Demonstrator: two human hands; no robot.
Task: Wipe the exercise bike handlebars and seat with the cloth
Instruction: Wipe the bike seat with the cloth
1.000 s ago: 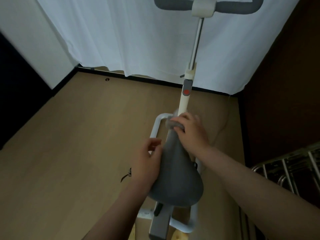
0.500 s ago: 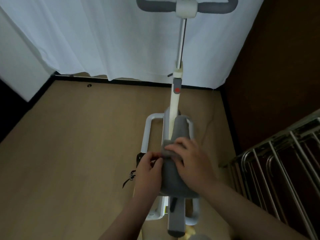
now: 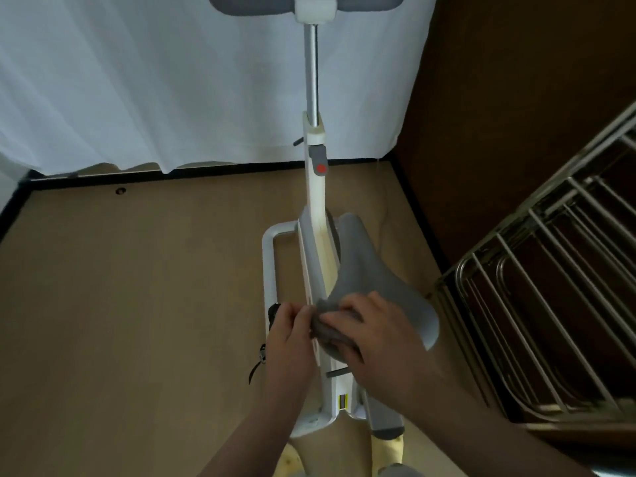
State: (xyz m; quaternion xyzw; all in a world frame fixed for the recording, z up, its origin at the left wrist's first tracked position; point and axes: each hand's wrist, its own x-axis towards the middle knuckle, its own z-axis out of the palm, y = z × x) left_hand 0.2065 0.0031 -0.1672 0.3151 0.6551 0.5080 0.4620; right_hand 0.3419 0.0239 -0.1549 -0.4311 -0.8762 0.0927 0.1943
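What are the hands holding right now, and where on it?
Both hands hold the grey cloth against the seat: right hand over its right part, left hand pinching its left edge.

A tan wooden floor (image 3: 137, 304) is seen, on which the exercise bike's white base frame (image 3: 270, 270) is stood.

Grey seat (image 3: 375, 270), grey cloth (image 3: 327, 325), white curtain (image 3: 137, 80).

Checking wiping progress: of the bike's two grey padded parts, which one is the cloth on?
The seat, the grey saddle low in view. Both hands, left and right, hold the cloth at its wide rear; the handlebars at the top go untouched.
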